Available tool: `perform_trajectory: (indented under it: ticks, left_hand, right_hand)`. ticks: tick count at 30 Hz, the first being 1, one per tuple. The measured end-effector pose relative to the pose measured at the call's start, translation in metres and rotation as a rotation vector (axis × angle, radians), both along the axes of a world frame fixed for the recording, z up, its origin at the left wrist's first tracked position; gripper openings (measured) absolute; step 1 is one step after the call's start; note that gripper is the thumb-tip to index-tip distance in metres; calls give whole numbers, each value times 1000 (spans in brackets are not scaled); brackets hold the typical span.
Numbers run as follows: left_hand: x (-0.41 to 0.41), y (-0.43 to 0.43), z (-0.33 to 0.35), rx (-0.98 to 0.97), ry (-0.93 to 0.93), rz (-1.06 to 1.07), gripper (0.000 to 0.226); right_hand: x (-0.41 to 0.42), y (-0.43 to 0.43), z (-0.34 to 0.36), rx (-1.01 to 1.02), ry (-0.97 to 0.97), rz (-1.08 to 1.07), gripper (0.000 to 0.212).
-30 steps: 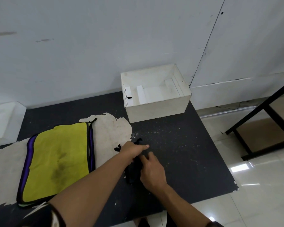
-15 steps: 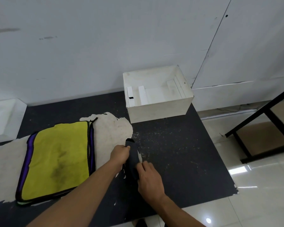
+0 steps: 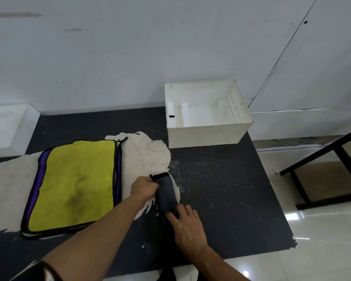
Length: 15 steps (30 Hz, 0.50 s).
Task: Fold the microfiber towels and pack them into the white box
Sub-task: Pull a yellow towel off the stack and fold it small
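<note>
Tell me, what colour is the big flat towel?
The towel is yellow with purple and black edges; head view.

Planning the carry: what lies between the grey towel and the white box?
In the head view, only bare, speckled black tabletop separates the grey towel from the white box.
</note>
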<state>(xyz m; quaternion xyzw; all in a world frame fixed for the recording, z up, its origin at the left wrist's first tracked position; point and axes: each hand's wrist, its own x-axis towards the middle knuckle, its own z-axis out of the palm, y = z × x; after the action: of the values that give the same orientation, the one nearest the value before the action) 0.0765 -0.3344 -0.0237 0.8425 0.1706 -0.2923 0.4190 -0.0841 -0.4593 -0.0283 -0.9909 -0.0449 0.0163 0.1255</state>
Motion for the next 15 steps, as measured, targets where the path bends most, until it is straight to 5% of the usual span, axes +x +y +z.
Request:
perform_trajectory:
  ticks: [5, 10, 15]
  left_hand:
    - [-5, -7, 9, 125, -121, -68, 13]
    - [-32, -14, 19, 194, -501, -124, 22]
    - [-60, 4, 5, 238, -533, -435, 33]
  right_hand:
    - [5, 0, 4, 169, -38, -30, 27]
    - [26, -1, 7, 454, -98, -317, 4]
    - [53, -4, 2, 473, 150, -420, 26]
